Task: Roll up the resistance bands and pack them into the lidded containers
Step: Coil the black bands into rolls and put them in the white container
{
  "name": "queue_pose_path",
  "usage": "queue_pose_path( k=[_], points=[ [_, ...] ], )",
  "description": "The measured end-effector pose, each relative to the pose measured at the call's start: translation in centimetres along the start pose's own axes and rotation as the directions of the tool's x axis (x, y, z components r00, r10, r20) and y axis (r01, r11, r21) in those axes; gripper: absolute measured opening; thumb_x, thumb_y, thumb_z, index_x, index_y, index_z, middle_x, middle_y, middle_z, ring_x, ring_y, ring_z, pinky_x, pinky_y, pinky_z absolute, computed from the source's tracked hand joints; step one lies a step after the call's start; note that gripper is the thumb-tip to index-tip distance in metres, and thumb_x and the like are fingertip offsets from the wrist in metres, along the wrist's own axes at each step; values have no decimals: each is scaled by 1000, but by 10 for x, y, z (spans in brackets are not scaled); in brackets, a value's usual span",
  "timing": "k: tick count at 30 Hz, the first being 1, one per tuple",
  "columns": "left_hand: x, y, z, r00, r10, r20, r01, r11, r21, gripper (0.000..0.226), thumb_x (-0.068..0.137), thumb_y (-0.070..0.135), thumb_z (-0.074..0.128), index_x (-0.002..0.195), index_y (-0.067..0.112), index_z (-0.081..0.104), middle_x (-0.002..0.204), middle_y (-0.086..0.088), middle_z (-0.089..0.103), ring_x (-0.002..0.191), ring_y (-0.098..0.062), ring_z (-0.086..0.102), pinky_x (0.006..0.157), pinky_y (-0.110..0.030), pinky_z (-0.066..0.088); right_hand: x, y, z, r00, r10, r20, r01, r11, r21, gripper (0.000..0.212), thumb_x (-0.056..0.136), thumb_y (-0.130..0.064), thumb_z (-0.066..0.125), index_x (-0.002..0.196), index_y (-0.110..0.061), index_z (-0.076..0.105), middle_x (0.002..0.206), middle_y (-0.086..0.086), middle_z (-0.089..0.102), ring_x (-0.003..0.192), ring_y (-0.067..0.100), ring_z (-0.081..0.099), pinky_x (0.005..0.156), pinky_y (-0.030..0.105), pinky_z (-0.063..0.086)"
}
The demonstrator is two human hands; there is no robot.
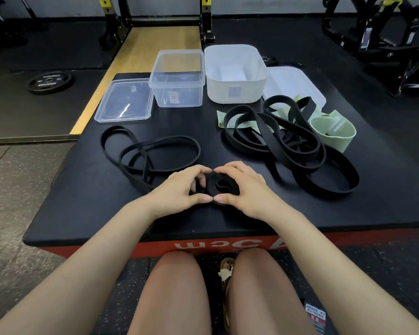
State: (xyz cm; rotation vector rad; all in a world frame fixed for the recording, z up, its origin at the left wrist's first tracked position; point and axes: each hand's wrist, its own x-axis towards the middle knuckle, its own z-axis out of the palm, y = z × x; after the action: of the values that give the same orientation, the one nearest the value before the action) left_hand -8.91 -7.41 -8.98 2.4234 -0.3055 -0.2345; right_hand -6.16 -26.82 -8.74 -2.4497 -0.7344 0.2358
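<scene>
Hands — left [179, 189], right [245, 189] — around rolled black band [221, 184]

rolled band [221, 184]: black, tight coil, flat on worktop near you, between both your hands
thin bands [150, 153]: black, loose, left
wide bands [288, 141]: black tangle, right
green bands [334, 131]: by tangle
clear container [178, 93]: open, lid [124, 102] beside
white container [235, 88]: open
</scene>
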Motion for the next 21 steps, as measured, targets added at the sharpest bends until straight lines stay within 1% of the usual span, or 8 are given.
queue_pose_path(
  k=[3, 5, 7, 9, 11, 15, 18, 21],
  points=[
    [1, 1, 4, 1000, 2, -16, -2, 1000, -12, 49, 82, 30, 70, 125, 28, 46, 90, 15, 52, 78, -9, 48, 70, -14, 35, -8, 4, -1, 995, -102, -8, 102, 993, -61, 59, 86, -48, 60, 140, -33, 40, 143, -16, 36, 134, 5, 25, 102, 21, 14],
    [-1, 2, 5, 999, 6, -36, -7, 1000, -12, 46, 81, 28, 71, 120, 28, 46, 86, 14, 53, 78, -11, 49, 69, -15, 37, -10, 7, -4, 994, -107, 35, 109, 992, -69, 71, 79, -56, 64, 141, -32, 39, 147, -17, 32, 137, 2, 20, 107, 21, 12],
    [-5, 3, 6, 998, 19, -62, -17, 1000, 24, 37, 81, 29, 71, 110, 27, 47, 83, 12, 55, 78, -10, 49, 71, -17, 40, -8, 8, -7, 993, -99, 71, 105, 990, -92, 81, 73, -58, 68, 143, -31, 36, 150, -16, 28, 139, 3, 19, 114, 26, 15],
    [-8, 2, 7, 991, 92, -96, -83, 992, 100, 26, 81, 29, 71, 100, 24, 53, 82, 11, 54, 77, -6, 47, 71, -20, 41, -5, 6, -11, 992, -93, 82, 102, 989, -104, 85, 73, -56, 71, 144, -28, 34, 151, -13, 28, 139, 5, 21, 115, 28, 19],
    [-11, 0, 6, 974, 202, -102, -181, 966, 183, 17, 81, 28, 70, 92, 18, 61, 82, 9, 53, 76, -5, 45, 70, -22, 42, -2, 4, -14, 991, -90, 100, 100, 990, -101, 87, 74, -51, 72, 146, -24, 30, 149, -10, 31, 138, 8, 22, 113, 26, 20],
    [-13, -5, 3, 955, 280, -97, -242, 926, 290, 17, 80, 34, 65, 87, 19, 67, 82, 9, 57, 81, -3, 48, 66, -24, 44, 3, 4, -13, 983, -113, 143, 133, 981, -141, 82, 78, -49, 69, 145, -22, 31, 146, -7, 32, 135, 10, 23, 113, 29, 19],
    [-13, -3, 1, 970, 220, -103, -191, 953, 235, 9, 81, 27, 72, 86, 20, 69, 84, 11, 56, 80, -1, 49, 71, -26, 45, 6, 5, -13, 975, -138, 175, 161, 979, -125, 77, 79, -46, 70, 143, -23, 34, 144, -8, 33, 134, 10, 23, 112, 31, 17],
    [-10, 3, 1, 989, 128, -78, -117, 984, 133, 12, 78, 22, 75, 85, 21, 65, 84, 10, 54, 77, -3, 51, 72, -18, 39, 11, 7, -17, 959, -175, 224, 196, 977, -78, 74, 79, -41, 72, 141, -23, 37, 143, -8, 34, 133, 9, 24, 113, 33, 19]
  ],
)
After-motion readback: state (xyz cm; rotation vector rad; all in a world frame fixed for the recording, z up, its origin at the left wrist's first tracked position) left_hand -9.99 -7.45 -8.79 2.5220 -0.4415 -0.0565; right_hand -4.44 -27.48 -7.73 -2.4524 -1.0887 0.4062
